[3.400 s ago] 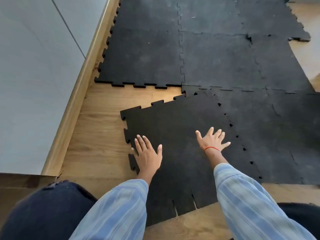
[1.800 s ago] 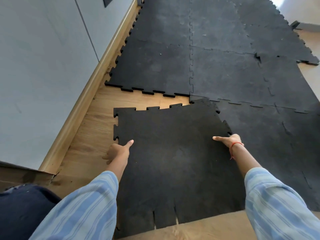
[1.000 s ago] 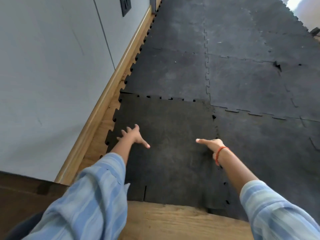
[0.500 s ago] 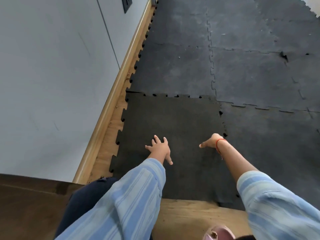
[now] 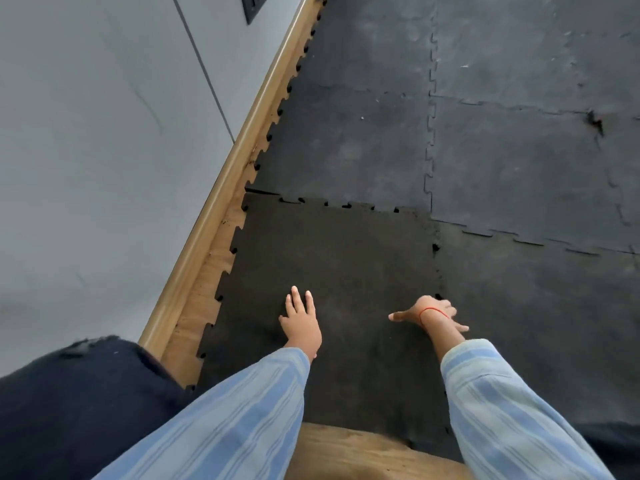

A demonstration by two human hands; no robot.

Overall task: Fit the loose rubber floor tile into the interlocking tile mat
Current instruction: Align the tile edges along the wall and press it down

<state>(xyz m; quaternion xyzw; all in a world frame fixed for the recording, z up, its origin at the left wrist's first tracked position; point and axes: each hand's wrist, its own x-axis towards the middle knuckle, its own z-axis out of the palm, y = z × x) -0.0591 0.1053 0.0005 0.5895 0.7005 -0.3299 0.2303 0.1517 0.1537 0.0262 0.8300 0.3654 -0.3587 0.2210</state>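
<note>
Here, flat hands (image 5: pixel 300 323) press the matte, jigsaw-edged rubber tile (image 5: pixel 339 271).

Loose tile (image 5: pixel 346 271) flat under both hands, left hand (image 5: pixel 301 323) on its middle, right hand (image 5: pixel 429 311) at its right seam, mat (image 5: pixel 502 150) ahead and right, wall (image 5: pixel 86 150) off left.
</note>
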